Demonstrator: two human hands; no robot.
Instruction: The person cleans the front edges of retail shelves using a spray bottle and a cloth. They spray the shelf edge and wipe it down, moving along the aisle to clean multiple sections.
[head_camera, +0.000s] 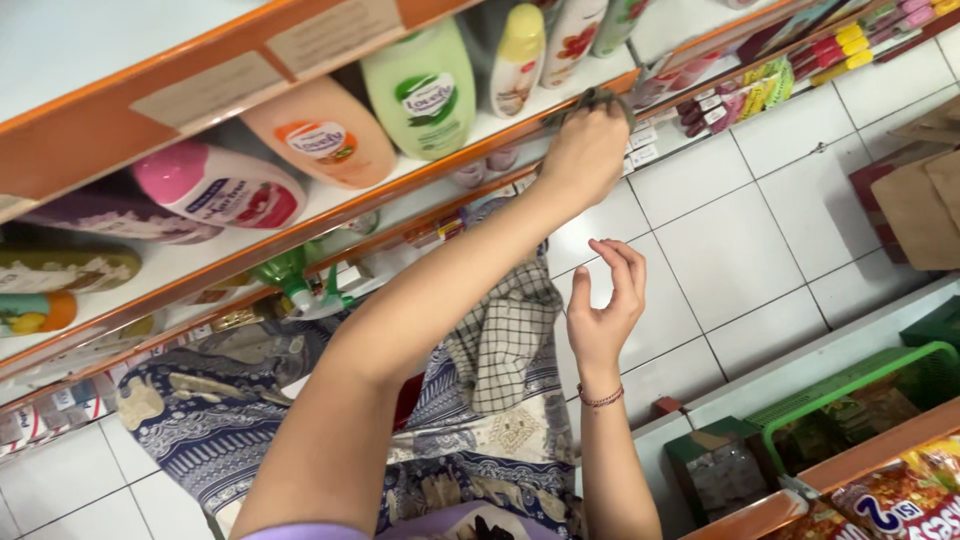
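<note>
Overhead, left hand (585, 150) with cloth (592, 100) beside lotion bottles (420, 90).

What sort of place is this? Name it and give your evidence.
Probably a small shop aisle. Orange-edged shelves hold rows of lotion bottles with price tags along the edge, and snack packets sit on a lower rack. The left hand presses a cloth to the shelf.

Illumination is bright, even and diffuse; shadows are soft. Faint glare marks the white floor tiles (740, 240) beyond the fingers. Bottles (420, 90) above the fingers are slightly blurred. The frame is strongly tilted.
</note>
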